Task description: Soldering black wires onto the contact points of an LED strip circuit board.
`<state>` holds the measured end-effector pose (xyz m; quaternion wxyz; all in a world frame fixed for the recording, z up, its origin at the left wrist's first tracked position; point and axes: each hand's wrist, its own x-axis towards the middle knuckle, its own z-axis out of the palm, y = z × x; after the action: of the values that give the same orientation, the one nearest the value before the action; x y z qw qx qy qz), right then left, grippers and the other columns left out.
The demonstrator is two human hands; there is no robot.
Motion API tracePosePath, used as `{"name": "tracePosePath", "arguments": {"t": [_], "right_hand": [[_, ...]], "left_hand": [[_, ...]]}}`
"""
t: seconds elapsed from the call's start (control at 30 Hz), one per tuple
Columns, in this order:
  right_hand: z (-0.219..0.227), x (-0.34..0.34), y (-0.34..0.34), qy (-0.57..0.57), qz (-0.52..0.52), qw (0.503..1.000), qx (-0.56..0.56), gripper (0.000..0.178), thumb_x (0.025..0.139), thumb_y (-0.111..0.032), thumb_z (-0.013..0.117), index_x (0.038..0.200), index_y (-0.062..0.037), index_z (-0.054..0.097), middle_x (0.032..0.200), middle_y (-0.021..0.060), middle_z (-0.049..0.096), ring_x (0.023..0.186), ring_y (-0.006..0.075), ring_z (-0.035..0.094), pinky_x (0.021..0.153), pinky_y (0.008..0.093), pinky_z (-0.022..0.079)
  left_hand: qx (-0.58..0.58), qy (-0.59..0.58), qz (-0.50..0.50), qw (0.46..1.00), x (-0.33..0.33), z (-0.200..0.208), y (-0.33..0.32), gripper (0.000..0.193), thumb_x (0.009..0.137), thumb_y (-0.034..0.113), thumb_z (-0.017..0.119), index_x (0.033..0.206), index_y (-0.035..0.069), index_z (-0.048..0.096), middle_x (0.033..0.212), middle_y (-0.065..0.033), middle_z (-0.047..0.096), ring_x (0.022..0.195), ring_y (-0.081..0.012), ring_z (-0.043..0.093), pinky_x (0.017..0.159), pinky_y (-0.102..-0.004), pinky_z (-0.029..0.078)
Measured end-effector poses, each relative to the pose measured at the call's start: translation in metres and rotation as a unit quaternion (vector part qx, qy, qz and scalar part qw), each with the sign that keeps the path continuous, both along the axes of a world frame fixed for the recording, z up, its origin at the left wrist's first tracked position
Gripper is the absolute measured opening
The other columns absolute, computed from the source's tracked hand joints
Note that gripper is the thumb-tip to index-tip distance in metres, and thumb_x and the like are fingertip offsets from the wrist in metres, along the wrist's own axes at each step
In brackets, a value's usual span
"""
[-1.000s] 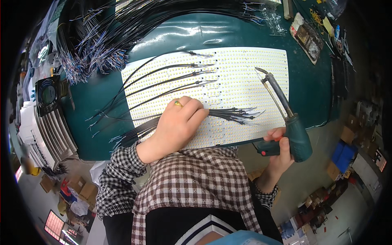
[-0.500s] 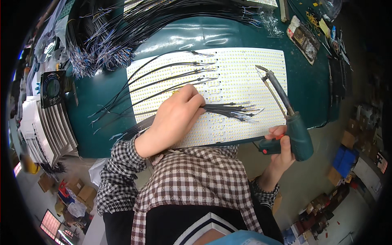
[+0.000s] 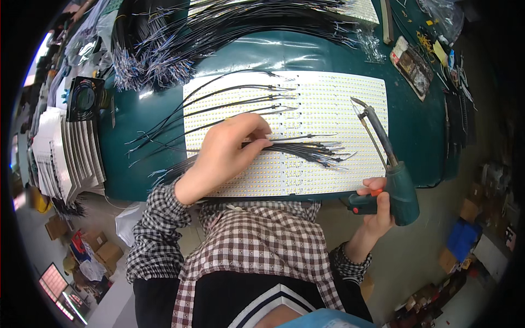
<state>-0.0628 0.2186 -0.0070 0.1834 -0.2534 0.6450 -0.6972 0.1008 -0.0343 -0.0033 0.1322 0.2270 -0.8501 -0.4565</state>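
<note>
Wire (image 3: 309, 136) is gripped near tabletop's (image 3: 131, 180) front edge by left hand (image 3: 224, 150), seemingly for separating; iron (image 3: 402, 197) by right hand (image 3: 378, 216); clean lift needed.

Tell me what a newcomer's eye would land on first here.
Probably the green-handled soldering iron gripped in the right hand, at right. Next, the yellow-dotted white board in the centre, where the left hand holds black wires. Then the big heap of dark wires, upper left.

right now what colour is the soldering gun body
Soldering gun body: dark green, in the head view.
</note>
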Motion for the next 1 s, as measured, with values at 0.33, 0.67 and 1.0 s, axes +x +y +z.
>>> {"name": "tracePosePath", "arguments": {"t": [0.33,0.67,1.0], "right_hand": [[-0.011,-0.004,0.012,0.010,0.041,0.999,-0.007,0.032,0.091,-0.020,0.057,0.104,0.0089,0.053,0.090,0.0194,0.060,0.066,0.0227,0.061,0.064,0.0305,0.053],[-0.014,0.003,0.024,-0.009,0.022,1.000,0.020,0.035,0.090,-0.023,0.060,0.103,0.0088,0.054,0.090,0.0193,0.060,0.068,0.0222,0.062,0.065,0.0316,0.053],[-0.006,0.007,0.017,0.005,0.054,0.997,0.059,0.038,0.090,-0.022,0.060,0.109,0.0098,0.054,0.092,0.0197,0.061,0.070,0.0235,0.063,0.067,0.0322,0.055]], "left_hand": [[-0.222,-0.004,-0.029,0.975,0.002,0.008,-0.007,0.018,0.076,0.008,0.067,0.092,0.005,0.059,0.087,-0.0112,0.056,0.082,-0.0309,0.057,0.070,-0.0393,0.048],[-0.183,-0.002,-0.060,0.981,-0.024,-0.020,-0.002,0.012,0.081,0.008,0.064,0.087,0.003,0.054,0.083,-0.0121,0.053,0.077,-0.0315,0.055,0.067,-0.0400,0.045],[-0.084,-0.036,-0.029,0.995,-0.031,-0.012,-0.003,0.009,0.084,0.007,0.062,0.088,0.002,0.055,0.084,-0.0111,0.056,0.068,-0.0271,0.057,0.059,-0.0353,0.045]]}}
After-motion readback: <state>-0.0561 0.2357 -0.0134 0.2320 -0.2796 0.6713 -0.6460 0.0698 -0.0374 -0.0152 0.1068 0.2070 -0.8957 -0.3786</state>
